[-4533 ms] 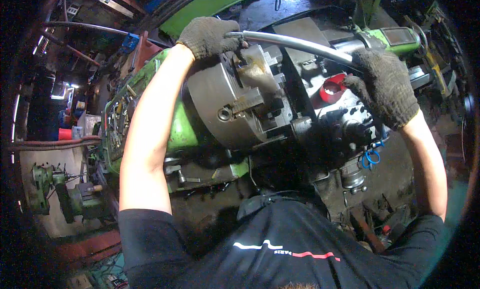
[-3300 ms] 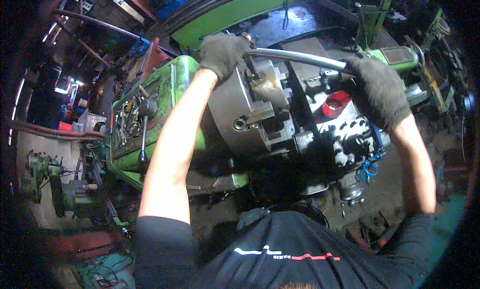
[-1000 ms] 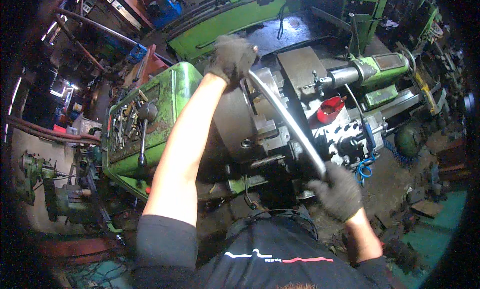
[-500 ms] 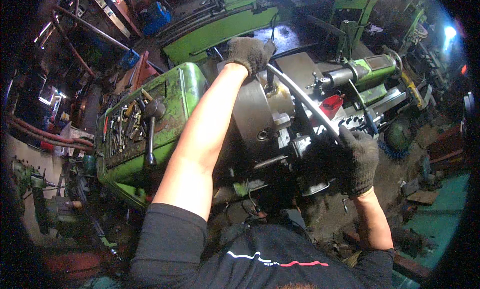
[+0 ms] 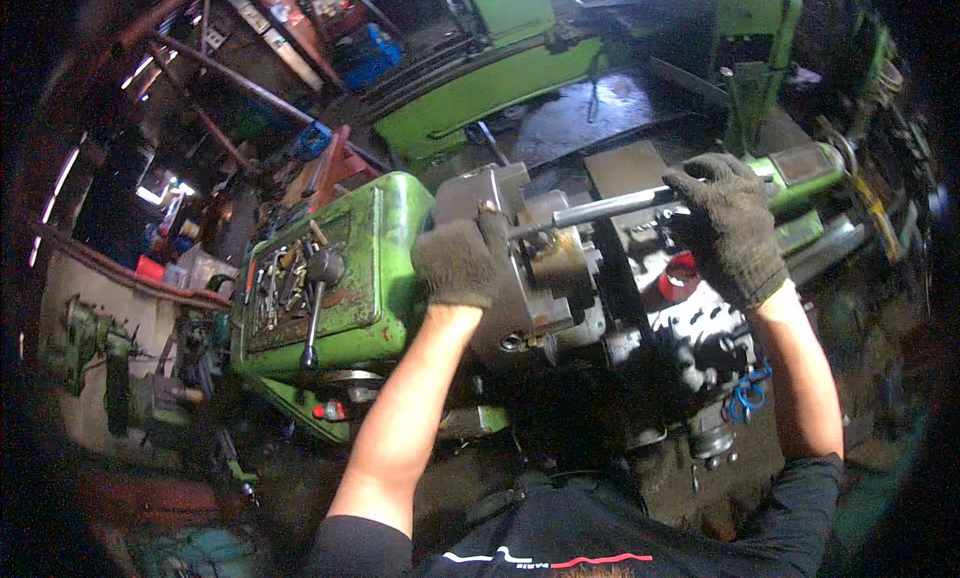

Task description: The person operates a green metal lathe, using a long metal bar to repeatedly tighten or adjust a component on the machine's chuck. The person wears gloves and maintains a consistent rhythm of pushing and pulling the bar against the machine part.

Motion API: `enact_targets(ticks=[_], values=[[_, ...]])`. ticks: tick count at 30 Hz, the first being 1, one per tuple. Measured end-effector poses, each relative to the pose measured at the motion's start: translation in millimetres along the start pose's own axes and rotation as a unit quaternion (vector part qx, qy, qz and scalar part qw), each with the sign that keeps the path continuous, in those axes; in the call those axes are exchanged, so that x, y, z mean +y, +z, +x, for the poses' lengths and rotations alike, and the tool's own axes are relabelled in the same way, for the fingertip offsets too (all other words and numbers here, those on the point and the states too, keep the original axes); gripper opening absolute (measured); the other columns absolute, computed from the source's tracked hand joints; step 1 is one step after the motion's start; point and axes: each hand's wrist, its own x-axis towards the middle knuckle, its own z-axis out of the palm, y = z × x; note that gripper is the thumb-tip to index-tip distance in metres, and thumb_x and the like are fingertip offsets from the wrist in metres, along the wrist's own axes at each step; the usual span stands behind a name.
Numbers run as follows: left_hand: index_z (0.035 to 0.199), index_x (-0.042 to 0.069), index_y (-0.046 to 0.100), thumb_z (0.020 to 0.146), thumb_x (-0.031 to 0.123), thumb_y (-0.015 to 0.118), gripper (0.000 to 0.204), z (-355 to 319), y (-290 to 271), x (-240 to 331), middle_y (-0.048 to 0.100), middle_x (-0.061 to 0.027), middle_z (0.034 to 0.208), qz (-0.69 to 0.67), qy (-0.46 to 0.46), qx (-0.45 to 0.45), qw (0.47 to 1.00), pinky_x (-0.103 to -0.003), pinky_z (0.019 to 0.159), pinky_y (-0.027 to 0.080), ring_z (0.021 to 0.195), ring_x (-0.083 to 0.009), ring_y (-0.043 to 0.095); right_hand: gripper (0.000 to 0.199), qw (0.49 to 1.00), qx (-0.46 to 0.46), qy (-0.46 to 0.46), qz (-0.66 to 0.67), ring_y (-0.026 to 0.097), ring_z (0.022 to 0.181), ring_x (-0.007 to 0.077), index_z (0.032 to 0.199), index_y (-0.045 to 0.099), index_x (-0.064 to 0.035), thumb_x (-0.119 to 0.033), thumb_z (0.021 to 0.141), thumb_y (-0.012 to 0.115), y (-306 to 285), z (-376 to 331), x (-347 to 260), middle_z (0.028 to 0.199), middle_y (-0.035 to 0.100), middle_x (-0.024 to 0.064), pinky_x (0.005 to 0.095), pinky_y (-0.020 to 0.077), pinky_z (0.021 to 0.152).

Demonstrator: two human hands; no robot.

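Seen from above the person's head, a dark shirt with a thin white and red stripe (image 5: 545,558) filled the bottom edge, and two bare forearms reached up from it toward a lathe.

The left hand (image 5: 458,263), in a grey knit glove, was curled closed over the near end of a long steel bar (image 5: 600,210), right where the bar met the large grey chuck (image 5: 540,268). That grip seemed meant to steady the bar's working end in the chuck. The right hand (image 5: 733,226), gloved the same way, was wrapped shut around the bar's far end, well out from the chuck, likely for leverage. The bar lay nearly level between the two hands, across the top of the chuck.

Just left of the chuck sat the green headstock (image 5: 335,278), its flat top holding a jumble of small metal tools (image 5: 275,283) beside a black-knobbed lever (image 5: 318,298). Below the right hand, a red cap-like part (image 5: 680,275) showed on the dark carriage, and a blue cord (image 5: 745,403) hung lower down.

Farther back stood more green machinery (image 5: 480,88) on a dark, wet-looking floor (image 5: 580,118), with rusty pipes (image 5: 230,73) at upper left.
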Motion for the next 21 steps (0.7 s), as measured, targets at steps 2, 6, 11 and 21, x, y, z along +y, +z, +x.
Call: enact_targets(ticks=[2,6,11,21], values=[[0.067,0.002,0.074,0.110,0.052,0.051,0.070,-12.5,-16.3,8.0,0.065,-0.0278,0.061,0.004,-0.008,-0.012,1.000,-0.059,0.060,0.053,0.056,-0.0478,0.068,0.050,0.999,0.012,-0.052,0.011,0.061,0.131,0.0406,0.133,0.075,-0.0165,-0.028,0.085,0.085,19.9,20.2,31.7,0.129,0.073,0.0156,0.0534,0.0441,0.118],[0.088,0.009,0.075,0.106,0.040,0.062,0.038,-43.9,-32.1,39.5,0.071,-0.0221,0.073,-0.055,-0.006,-0.022,0.998,-0.058,0.061,0.053,0.063,-0.0455,0.071,0.061,0.987,-0.055,-0.151,0.025,0.059,0.135,0.0425,0.136,0.075,-0.0132,-0.058,0.094,0.073,37.0,72.5,78.3,0.131,0.071,0.0183,0.0585,0.0368,0.125],[0.090,0.010,0.067,0.106,0.042,0.062,0.037,-59.0,-36.6,66.4,0.069,-0.0194,0.072,0.009,-0.012,-0.032,0.999,-0.057,0.060,0.053,0.061,-0.0456,0.069,0.061,0.976,-0.042,-0.212,0.033,0.068,0.117,0.0415,0.114,0.079,-0.0116,-0.068,0.093,0.069,80.8,133.9,102.8,0.106,0.072,0.0180,0.0616,0.0375,0.124],[0.078,0.010,0.075,0.111,0.050,0.048,0.058,-24.9,-8.4,9.4,0.066,-0.0231,0.064,-0.068,0.050,0.012,0.996,-0.060,0.057,0.050,0.058,-0.0493,0.065,0.023,0.987,-0.126,-0.097,-0.021,0.065,0.088,0.0466,0.094,0.068,-0.0059,-0.026,0.089,0.076,-17.8,31.0,107.4,0.087,0.065,0.0201,0.0572,0.0502,0.079]])
